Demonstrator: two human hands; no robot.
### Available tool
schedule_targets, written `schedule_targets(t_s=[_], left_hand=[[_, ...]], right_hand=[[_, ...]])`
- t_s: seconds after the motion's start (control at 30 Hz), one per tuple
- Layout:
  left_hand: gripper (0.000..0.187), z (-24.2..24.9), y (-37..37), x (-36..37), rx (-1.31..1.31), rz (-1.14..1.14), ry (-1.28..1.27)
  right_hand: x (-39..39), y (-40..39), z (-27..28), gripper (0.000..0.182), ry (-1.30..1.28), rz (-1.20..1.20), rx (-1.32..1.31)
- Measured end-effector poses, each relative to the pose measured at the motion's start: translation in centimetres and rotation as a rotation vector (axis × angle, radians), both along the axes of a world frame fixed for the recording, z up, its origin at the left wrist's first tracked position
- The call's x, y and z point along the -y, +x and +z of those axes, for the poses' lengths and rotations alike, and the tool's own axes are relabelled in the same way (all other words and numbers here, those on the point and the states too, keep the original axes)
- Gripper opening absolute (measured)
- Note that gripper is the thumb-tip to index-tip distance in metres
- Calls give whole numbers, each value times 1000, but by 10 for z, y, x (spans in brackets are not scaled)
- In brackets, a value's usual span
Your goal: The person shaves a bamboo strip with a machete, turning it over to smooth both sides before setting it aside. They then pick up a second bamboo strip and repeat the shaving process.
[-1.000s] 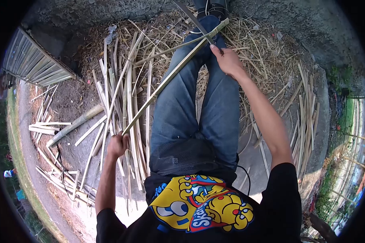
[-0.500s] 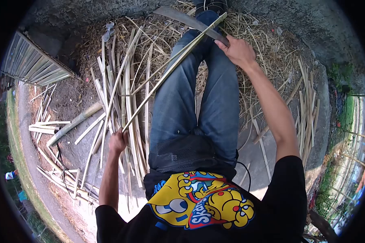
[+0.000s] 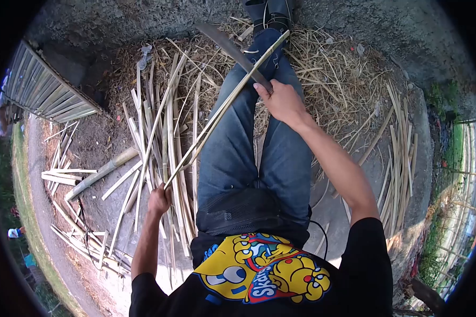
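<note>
My left hand (image 3: pixel 159 201) curls round near end of bamboo strip (image 3: pixel 228 106), slanting over my jeans (image 3: pixel 222 153); right hand (image 3: pixel 284 103) wraps round machete (image 3: pixel 226 46), crossing strip.

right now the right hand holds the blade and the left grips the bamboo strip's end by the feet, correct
No: in the head view the left hand grips the bamboo strip by its opposite, near end; the right hand holds the blade.
</note>
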State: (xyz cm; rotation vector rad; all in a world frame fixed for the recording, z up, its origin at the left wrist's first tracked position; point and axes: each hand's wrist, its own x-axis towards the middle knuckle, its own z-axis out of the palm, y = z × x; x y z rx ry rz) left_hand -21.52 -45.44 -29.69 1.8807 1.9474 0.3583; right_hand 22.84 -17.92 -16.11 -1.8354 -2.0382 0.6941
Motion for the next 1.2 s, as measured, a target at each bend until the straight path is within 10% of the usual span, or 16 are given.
schedule_targets(t_s=[0.2, 0.27, 0.37, 0.5, 0.57, 0.87, 1.0, 1.2], left_hand=[[19, -4, -10, -3, -27, -25, -93], [17, -21, -46, 38, 16, 31, -106], [16, -27, -81, 109, -14, 74, -123], [17, -39, -75, 118, -47, 64, -72], [19, -41, -58, 92, -6, 59, -87], [17, -18, -62, 29, -89, -24, 23], [22, -1, -52, 25, -90, -42, 68], [25, 7, -17, 8, -208, 67, 104]], right_hand=[[45, -22, 6, 66, 63, 589, 433], [-15, 41, -8, 69, 309, 329, 436], [-126, 174, 37, 72, -45, -517, 163], [-149, 322, 16, 82, 198, -625, 347], [-121, 324, 19, 81, 121, -669, -3], [-2, 174, 15, 63, -57, -655, -625], [14, 122, 12, 58, 159, -173, -36], [44, 24, -6, 61, -47, 123, 48]])
